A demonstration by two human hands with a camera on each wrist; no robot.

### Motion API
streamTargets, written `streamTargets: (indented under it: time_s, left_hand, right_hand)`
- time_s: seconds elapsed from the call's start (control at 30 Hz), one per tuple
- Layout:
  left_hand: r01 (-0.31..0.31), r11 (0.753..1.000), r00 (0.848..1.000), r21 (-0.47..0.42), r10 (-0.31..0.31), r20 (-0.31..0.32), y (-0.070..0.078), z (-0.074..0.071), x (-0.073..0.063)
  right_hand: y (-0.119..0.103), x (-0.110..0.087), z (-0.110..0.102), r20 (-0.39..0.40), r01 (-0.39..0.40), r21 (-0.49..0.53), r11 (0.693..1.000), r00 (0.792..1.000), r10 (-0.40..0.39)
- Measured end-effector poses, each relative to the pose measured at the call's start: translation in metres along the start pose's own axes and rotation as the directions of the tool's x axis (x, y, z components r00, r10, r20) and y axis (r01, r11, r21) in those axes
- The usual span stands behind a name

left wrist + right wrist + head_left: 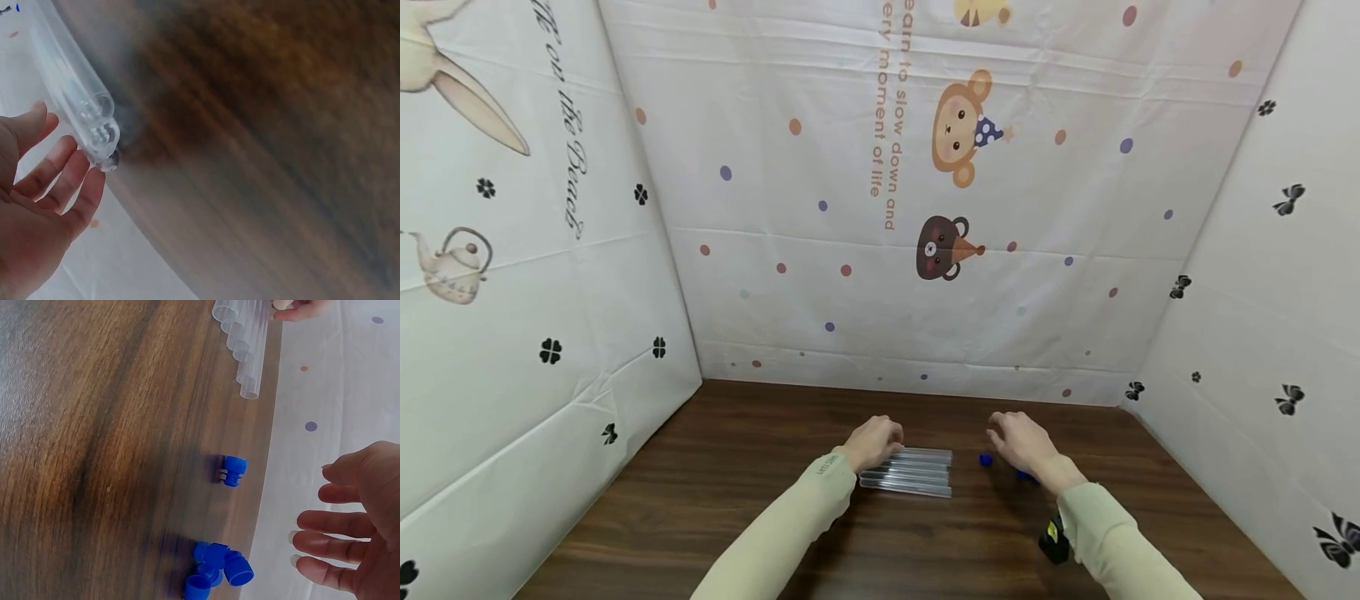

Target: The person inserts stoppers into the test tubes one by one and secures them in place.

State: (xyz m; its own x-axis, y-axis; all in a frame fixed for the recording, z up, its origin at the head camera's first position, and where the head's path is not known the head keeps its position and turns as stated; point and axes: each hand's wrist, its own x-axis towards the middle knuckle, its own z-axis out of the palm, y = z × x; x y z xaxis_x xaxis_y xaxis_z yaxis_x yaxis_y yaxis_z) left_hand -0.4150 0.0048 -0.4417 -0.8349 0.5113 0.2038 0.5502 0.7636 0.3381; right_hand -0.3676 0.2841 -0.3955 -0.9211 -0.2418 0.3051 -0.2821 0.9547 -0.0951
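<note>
Several clear test tubes (917, 473) lie side by side on the brown table, rounded ends to the left. My left hand (874, 442) is at their far left corner. In the left wrist view its fingertips (95, 178) meet the rounded ends, while the thumb stands apart. Open tube ends (250, 390) point toward the right hand in the right wrist view. My right hand (1024, 442) hovers with loosely bent fingers and nothing in them. A single blue cap (234, 469) sits between the tubes and a cluster of blue caps (215, 556), mostly hidden under the right hand in the head view.
A black object with a yellow label (1054, 540) stands beside the right sleeve. White printed sheets (865, 317) form walls at the back, left and right of the table (760, 442).
</note>
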Motion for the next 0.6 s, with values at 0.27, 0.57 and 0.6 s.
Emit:
streamTargets:
  time_s: [0.27,0.57,0.6]
  left_hand:
    - [-0.022,0.997,1.000,0.067,0.022,0.000,0.001,0.006,0.004]
    - [-0.035,0.990,0.999,0.134,0.034,0.011,0.004,0.008,0.010]
    - [-0.034,0.990,0.999,0.140,0.033,0.011,0.004,0.008,0.011]
  right_hand:
    - [-0.002,-0.002,0.000,0.013,0.000,0.009,1.000,1.000,-0.001]
    - [-0.002,-0.001,0.005,0.027,-0.008,0.014,1.000,1.000,0.007]
    - [-0.002,-0.001,0.005,0.029,-0.009,0.014,1.000,1.000,0.008]
